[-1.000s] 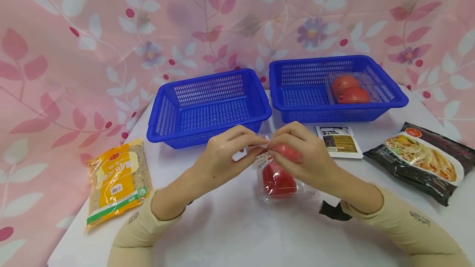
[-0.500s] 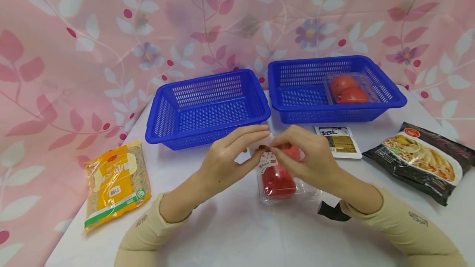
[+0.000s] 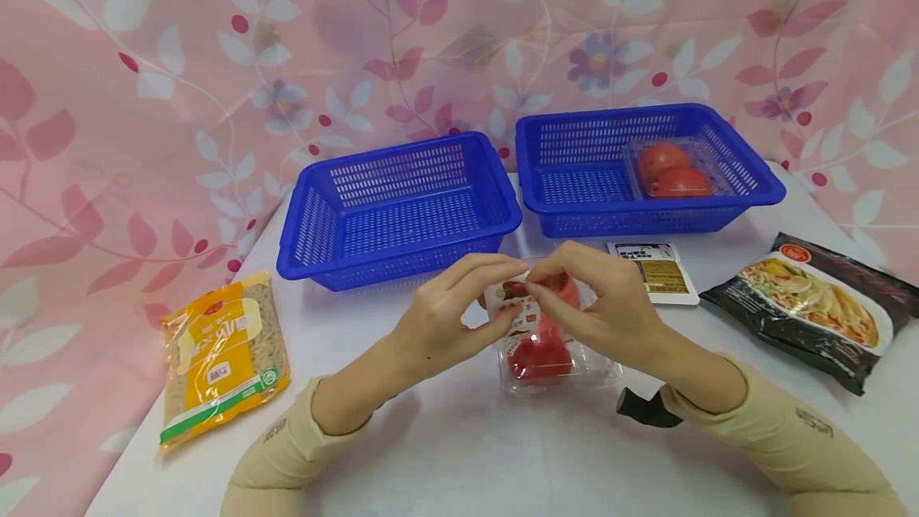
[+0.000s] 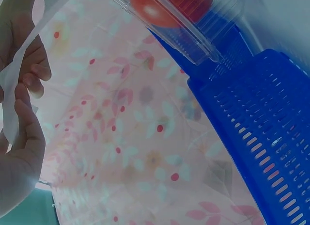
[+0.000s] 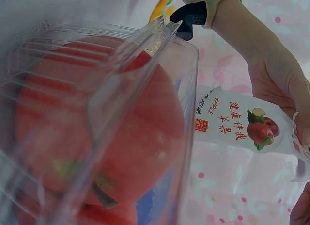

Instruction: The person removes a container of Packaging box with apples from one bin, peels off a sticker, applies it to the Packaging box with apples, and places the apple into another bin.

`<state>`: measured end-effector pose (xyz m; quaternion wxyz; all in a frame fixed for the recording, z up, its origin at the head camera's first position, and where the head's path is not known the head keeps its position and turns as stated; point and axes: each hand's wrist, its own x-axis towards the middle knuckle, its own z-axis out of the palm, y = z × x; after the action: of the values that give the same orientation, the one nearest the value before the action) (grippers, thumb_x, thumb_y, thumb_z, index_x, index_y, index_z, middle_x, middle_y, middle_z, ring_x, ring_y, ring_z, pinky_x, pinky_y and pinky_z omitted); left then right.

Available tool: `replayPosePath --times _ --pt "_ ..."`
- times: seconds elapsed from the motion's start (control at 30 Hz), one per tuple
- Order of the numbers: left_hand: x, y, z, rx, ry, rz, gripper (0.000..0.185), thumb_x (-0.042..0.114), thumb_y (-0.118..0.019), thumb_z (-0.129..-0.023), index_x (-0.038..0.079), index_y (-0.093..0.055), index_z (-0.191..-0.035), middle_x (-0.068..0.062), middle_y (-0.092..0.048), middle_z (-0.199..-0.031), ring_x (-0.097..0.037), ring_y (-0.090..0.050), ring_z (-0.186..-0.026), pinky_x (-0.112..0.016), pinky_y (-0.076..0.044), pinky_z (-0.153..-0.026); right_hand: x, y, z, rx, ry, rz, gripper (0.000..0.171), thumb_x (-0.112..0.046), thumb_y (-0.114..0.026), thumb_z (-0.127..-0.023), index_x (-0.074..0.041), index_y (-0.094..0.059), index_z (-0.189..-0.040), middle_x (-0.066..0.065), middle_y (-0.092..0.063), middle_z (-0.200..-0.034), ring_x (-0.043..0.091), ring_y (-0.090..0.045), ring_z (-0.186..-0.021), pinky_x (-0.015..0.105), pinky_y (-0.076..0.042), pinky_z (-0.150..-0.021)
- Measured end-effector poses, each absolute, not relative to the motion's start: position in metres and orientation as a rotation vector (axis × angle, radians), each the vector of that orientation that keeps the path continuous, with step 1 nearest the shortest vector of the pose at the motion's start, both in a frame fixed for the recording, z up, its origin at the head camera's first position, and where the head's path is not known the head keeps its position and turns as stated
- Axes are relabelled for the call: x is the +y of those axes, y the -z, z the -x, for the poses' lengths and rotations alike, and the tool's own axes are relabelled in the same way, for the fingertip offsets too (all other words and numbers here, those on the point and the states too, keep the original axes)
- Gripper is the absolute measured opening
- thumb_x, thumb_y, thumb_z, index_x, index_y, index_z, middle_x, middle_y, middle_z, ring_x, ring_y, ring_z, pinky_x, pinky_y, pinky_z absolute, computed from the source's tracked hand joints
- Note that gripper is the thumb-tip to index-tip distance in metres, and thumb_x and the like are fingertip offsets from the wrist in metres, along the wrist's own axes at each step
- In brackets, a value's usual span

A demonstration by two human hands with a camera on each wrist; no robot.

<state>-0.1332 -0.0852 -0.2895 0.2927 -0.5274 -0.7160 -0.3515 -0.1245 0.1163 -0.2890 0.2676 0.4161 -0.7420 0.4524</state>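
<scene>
A clear clamshell box [image 3: 546, 357] with red apples lies on the white table [image 3: 459, 453] in the head view. A white paper label [image 3: 511, 297] with an apple picture runs over its lid. My left hand [image 3: 504, 294] and right hand [image 3: 540, 290] meet above the box's far end, and both pinch this label. The right wrist view shows the box [image 5: 97, 137] close up, the label [image 5: 237, 125] lifted off it and held by the left hand's fingers [image 5: 283, 84]. In the left wrist view the label [image 4: 19, 74] is a white strip between fingers.
Two blue baskets stand behind the hands: the left basket [image 3: 398, 206] holds nothing, the right basket [image 3: 560, 150] holds another clear box of apples [image 3: 671, 170]. A yellow packet [image 3: 222, 353] lies at the left. A small packet [image 3: 653, 271] and a black noodle bag [image 3: 814, 309] lie at the right.
Both hands have shifted slightly toward me and the label has come further off the box, so its apple picture now shows between the fingers.
</scene>
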Motion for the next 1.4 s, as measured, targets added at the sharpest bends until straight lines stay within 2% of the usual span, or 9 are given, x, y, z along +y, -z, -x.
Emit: replayPosePath --times 0.27,0.37,0.63,1.03,1.27,1.4 --pt "-0.088 0.296 0.131 -2.085 1.071 1.393 0.059 0.009 -0.079 -0.070 0.002 -0.050 -0.122 -0.010 -0.056 -0.115 -0.013 -0.055 -0.090 -0.013 -0.047 -0.065 0.117 0.287 0.125 -1.992 -1.256 -1.114 0.025 -0.029 -0.057 -0.090 -0.006 -0.066 -0.088 -0.002 -0.060 -0.076 0.008 -0.052 -0.068 0.019 -0.044 -0.060" --pt "-0.089 0.297 0.131 -2.124 1.103 1.386 0.058 0.010 -0.080 -0.070 0.003 -0.052 -0.120 -0.010 -0.056 -0.116 -0.012 -0.055 -0.087 -0.012 -0.047 -0.064 0.118 0.287 0.126 -1.989 -1.249 -1.109 0.028 -0.031 -0.056 -0.091 -0.006 -0.065 -0.087 -0.002 -0.060 -0.075 0.008 -0.051 -0.067 0.018 -0.043 -0.059" --pt "-0.093 0.298 0.133 -2.205 1.110 1.341 0.050 0.012 -0.079 -0.071 -0.001 -0.057 -0.115 -0.009 -0.055 -0.117 -0.005 -0.052 -0.066 -0.010 -0.043 -0.055 0.119 0.287 0.127 -1.969 -1.262 -1.116 0.028 -0.031 -0.056 -0.090 -0.005 -0.065 -0.087 -0.002 -0.060 -0.075 0.008 -0.051 -0.066 0.017 -0.042 -0.059" --pt "-0.097 0.299 0.137 -2.266 1.218 1.320 0.045 0.001 -0.075 -0.073 0.003 -0.060 -0.115 -0.006 -0.060 -0.108 -0.002 -0.054 -0.062 -0.015 -0.049 -0.060 0.119 0.287 0.130 -1.820 -1.295 -1.181 0.025 -0.024 -0.058 -0.090 0.000 -0.063 -0.085 0.003 -0.060 -0.074 0.010 -0.052 -0.067 0.018 -0.044 -0.061" --pt "-0.102 0.301 0.140 -2.323 1.208 1.284 0.047 0.006 -0.075 -0.074 0.006 -0.059 -0.119 -0.003 -0.062 -0.104 0.000 -0.054 -0.061 -0.016 -0.050 -0.061 0.123 0.288 0.133 -1.843 -1.307 -1.157 0.025 -0.024 -0.058 -0.090 0.000 -0.063 -0.084 0.004 -0.060 -0.075 0.009 -0.050 -0.067 0.017 -0.043 -0.060" --pt "-0.110 0.303 0.141 -2.357 1.155 1.231 0.047 0.013 -0.076 -0.075 0.009 -0.061 -0.119 -0.002 -0.063 -0.108 -0.001 -0.054 -0.063 -0.016 -0.049 -0.059 0.130 0.291 0.137 -1.967 -1.299 -1.064 0.004 -0.006 -0.065 -0.084 -0.003 -0.064 -0.085 0.001 -0.061 -0.075 0.009 -0.050 -0.066 0.017 -0.044 -0.059"
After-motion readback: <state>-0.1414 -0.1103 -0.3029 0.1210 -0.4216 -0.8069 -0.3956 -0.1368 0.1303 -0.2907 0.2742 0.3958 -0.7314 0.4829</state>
